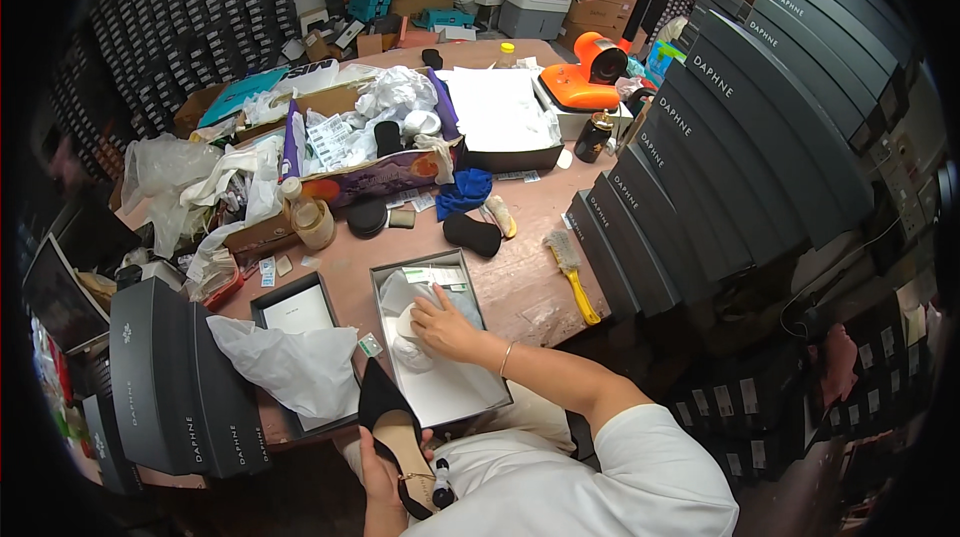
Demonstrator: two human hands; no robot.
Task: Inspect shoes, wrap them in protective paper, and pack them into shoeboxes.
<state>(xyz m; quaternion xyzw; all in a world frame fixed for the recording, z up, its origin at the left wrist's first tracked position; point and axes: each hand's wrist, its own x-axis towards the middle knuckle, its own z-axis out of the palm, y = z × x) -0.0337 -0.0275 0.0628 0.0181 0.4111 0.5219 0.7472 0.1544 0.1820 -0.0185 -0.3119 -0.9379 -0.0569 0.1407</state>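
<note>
My left hand [377, 477] is closed around a black pointed shoe [384, 399] with a beige insole, a thin ankle strap and a dark ornament at the heel end, held at the near edge of the table. Into an open grey shoebox [490, 309] with a white inside reaches my right hand [447, 329], a thin bracelet on its wrist. Its bent fingers are on a white crumpled wad [408, 353], apparently paper. White tissue and a printed slip [436, 277] lie at the box's far end. Left of it, white tissue paper [292, 362] spills over a box lid [285, 305].
Tall stacks of dark shoeboxes [690, 157] line the right, with more boxes [155, 377] at the left. A yellow-handled brush [572, 282], black pad [472, 234], blue cloth [464, 193] and glass bottle [311, 219] stand or lie beyond the shoebox. Farther back are a paper-filled carton [375, 179] and orange device [580, 85].
</note>
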